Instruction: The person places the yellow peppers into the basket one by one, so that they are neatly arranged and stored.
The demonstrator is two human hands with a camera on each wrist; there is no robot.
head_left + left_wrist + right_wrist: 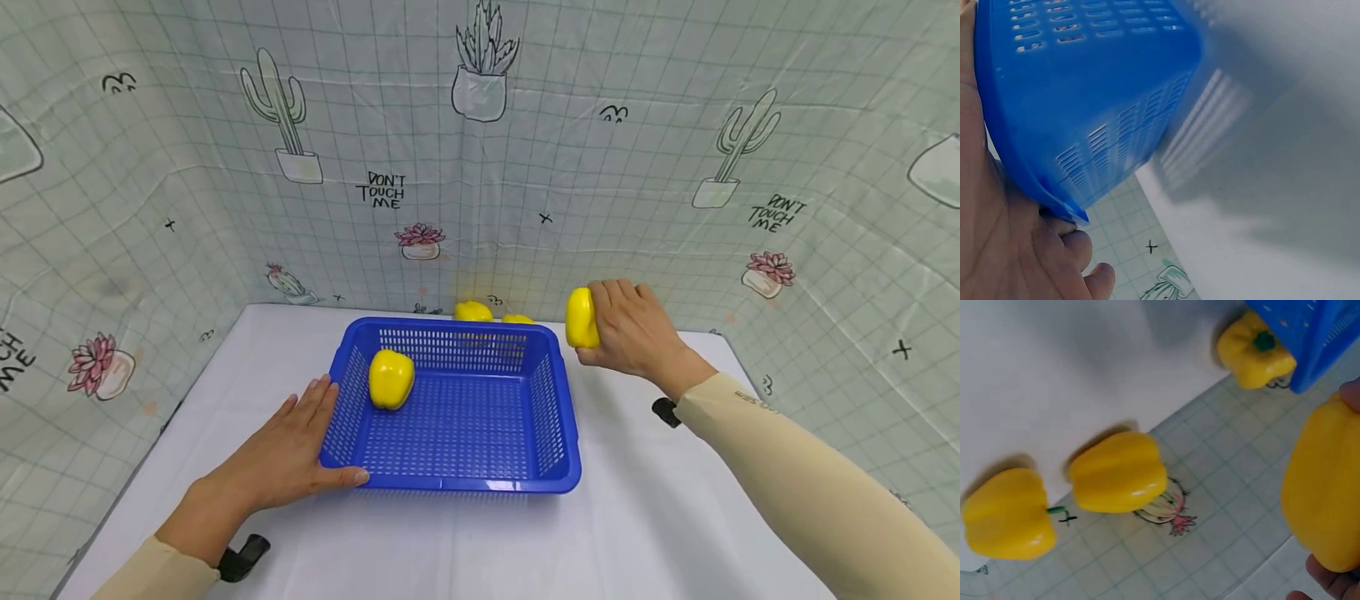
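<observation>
Yellow pepper [581,318]: clamped in the right hand [626,329], just right of blue basket [567,408]!
Left hand [285,454]: fingers spread, touching the rim.
Behind basket: other peppers [472,312], half-hidden.
Table [450,554]: white, grid-print curtain [622,183] around.

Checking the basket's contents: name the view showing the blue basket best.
Head view: the blue basket shows nearly whole, interior included, with one yellow pepper inside. Left wrist shows part of its outside; right wrist, just a small part.
</observation>
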